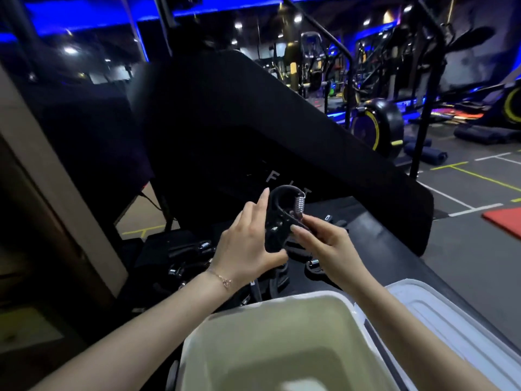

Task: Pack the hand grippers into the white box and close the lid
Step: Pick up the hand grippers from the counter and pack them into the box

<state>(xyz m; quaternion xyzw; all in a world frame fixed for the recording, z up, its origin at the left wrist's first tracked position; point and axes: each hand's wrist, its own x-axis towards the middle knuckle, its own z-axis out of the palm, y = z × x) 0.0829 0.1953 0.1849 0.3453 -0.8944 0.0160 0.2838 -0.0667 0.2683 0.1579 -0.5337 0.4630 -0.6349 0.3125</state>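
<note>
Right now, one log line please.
both hands hold one hand gripper | white box open | lid off, beside box

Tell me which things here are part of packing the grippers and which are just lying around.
Part of the job: hand gripper held by the left hand and right hand; more grippers on the dark surface; open white box; its lid beside it.

Lying around: exercise bike, rolled mats, red mat.
</note>
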